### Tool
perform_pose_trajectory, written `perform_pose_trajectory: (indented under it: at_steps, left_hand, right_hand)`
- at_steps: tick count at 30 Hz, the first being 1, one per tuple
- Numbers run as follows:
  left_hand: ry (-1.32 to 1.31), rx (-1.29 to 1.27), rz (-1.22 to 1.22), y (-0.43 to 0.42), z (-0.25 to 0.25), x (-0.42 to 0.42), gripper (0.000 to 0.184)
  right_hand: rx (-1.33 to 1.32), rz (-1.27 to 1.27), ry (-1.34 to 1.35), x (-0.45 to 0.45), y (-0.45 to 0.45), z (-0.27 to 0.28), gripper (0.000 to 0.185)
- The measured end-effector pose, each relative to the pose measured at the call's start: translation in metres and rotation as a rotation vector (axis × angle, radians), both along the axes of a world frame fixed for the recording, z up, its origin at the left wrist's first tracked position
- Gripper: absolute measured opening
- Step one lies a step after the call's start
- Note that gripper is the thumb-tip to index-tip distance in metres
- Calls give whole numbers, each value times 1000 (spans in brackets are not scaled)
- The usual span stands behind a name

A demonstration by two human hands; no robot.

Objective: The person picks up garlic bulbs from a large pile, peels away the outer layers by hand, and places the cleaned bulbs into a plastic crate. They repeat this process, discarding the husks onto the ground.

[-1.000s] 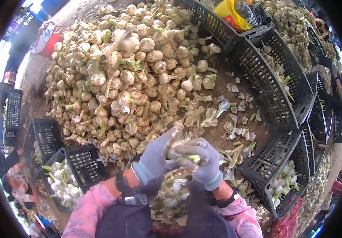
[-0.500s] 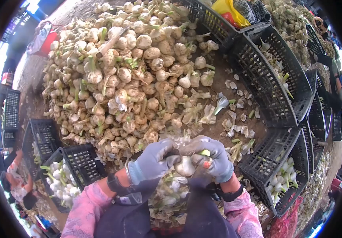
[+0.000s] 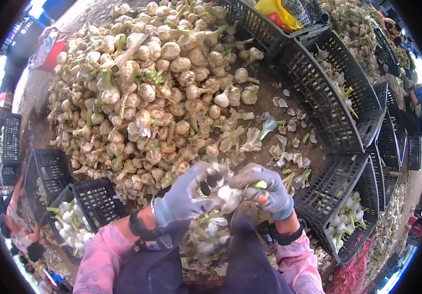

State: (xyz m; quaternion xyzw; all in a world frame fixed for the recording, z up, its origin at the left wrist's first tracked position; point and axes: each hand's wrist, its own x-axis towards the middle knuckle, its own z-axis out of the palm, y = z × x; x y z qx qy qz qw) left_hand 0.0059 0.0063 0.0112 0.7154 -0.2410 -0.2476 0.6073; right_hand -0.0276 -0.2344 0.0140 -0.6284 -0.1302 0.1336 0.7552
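In front of my lap, my right hand (image 3: 265, 190), in a grey-lilac work glove, is closed around a garlic bulb (image 3: 228, 197). A cut green stem end pokes out between its fingers, and a small orange-red patch shows there that I cannot make out. My left hand (image 3: 189, 192), gloved alike, is at the left side of the bulb with fingers and thumb apart; its thumb tip is close to the bulb, and touching is hard to tell. Just beyond both hands rises a large heap of untrimmed garlic (image 3: 137, 98). Loose peelings and bulbs (image 3: 206, 240) lie between my legs.
A black crate of cleaned garlic (image 3: 96, 201) stands at left. Another black crate with garlic (image 3: 319, 196) is at right, below a tipped crate (image 3: 328, 93). Dry skins (image 3: 289, 159) litter the ground. A red net bag (image 3: 350, 269) lies lower right. Other people work at both edges.
My left hand has opened and drawn slightly away from the bulb, its fingers now spread. The right hand still grips the garlic. The view has shifted a little.
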Motion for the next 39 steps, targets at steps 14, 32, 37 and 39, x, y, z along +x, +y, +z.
perform_pose_trajectory:
  at_steps: [14,32,37,39]
  left_hand:
    - [-220,239,-555,11,-38,-33,25]
    - [-497,854,-703,49,-171,-87,66]
    - [736,715,-1196,54,-191,-103,38]
    - [460,802,-1157,41,-174,-82,39]
  right_hand:
    - [589,-594,541,-16,0,-45,33]
    - [-1340,202,-202,-56,65,-147,59]
    - [-505,1424,284,-194,57,-179,48]
    - [-490,1288,355,-146,48,-139,36]
